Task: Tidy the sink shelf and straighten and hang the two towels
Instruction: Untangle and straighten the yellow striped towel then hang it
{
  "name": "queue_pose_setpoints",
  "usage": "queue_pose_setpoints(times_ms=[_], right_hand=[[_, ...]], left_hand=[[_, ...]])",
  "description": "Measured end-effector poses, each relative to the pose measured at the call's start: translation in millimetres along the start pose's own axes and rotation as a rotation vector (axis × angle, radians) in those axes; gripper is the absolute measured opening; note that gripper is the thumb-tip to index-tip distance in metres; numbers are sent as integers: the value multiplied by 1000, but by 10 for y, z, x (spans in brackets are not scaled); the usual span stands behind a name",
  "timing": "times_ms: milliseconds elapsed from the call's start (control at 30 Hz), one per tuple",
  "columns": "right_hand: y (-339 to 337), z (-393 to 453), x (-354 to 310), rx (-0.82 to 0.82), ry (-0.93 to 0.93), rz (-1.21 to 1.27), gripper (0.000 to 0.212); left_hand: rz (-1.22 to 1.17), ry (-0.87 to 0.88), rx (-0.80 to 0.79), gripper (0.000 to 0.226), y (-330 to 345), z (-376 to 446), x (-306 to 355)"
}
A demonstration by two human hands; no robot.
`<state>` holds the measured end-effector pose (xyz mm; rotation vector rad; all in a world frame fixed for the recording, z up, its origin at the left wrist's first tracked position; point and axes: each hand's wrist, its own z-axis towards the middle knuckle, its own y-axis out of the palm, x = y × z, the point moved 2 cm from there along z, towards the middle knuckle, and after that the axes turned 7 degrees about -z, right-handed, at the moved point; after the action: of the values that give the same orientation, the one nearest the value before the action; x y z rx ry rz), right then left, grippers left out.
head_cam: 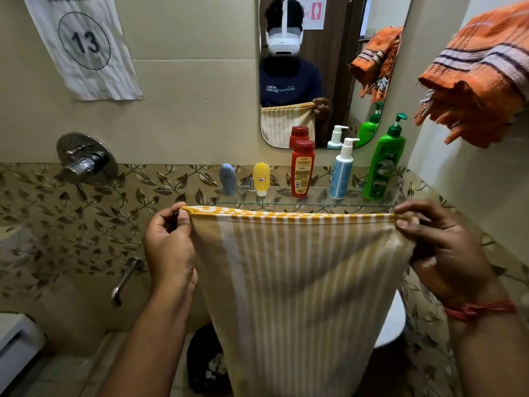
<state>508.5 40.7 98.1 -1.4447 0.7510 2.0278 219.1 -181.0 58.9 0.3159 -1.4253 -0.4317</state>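
Observation:
A yellow-and-white striped towel (297, 270) hangs stretched flat in front of me, just below the glass shelf (286, 202). My left hand (169, 245) pinches its top left corner and my right hand (440, 247) pinches its top right corner. An orange striped towel (481, 75) lies bunched up high on the right. On the shelf stand, left to right, a small blue bottle (227, 179), a small yellow bottle (261, 179), a red bottle (302, 169), a white-and-blue pump bottle (342, 170) and a green pump bottle (386, 164).
A mirror (323, 70) above the shelf reflects a person with a headset. A chrome shower valve (86, 160) and a spout (124, 282) are on the tiled wall at left. A white sink rim (390, 322) shows behind the towel. A dark bin (206, 365) sits on the floor.

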Motion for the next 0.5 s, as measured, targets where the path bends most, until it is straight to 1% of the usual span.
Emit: queue_pose_setpoints(times_ms=[33,100,133,200,233,300,367,433,500], right_hand=[[-27,-5,21,20,28,8,26],[-74,-12,47,57,30,-55,31],[-80,-19,50,69,17,-90,31],[-83,-32,53,111,10,-171,21],[-87,-29,58,145,6,-253,17],[-100,-6,84,204,-1,-496,25],[-81,9,97,188,59,-635,24],[-5,-12,105,153,169,-595,25],[204,-70,116,127,242,-400,23]], left_hand=[[4,1,-5,18,8,1,2],[9,13,-16,18,25,-25,22],[16,22,-20,19,28,-40,30],[37,34,-24,20,28,-59,34],[51,35,-26,19,32,-67,32],[89,35,-18,18,47,-80,15],[102,19,14,18,72,-106,-27],[102,-8,44,17,107,-175,-83],[126,-29,27,17,164,-308,-140]])
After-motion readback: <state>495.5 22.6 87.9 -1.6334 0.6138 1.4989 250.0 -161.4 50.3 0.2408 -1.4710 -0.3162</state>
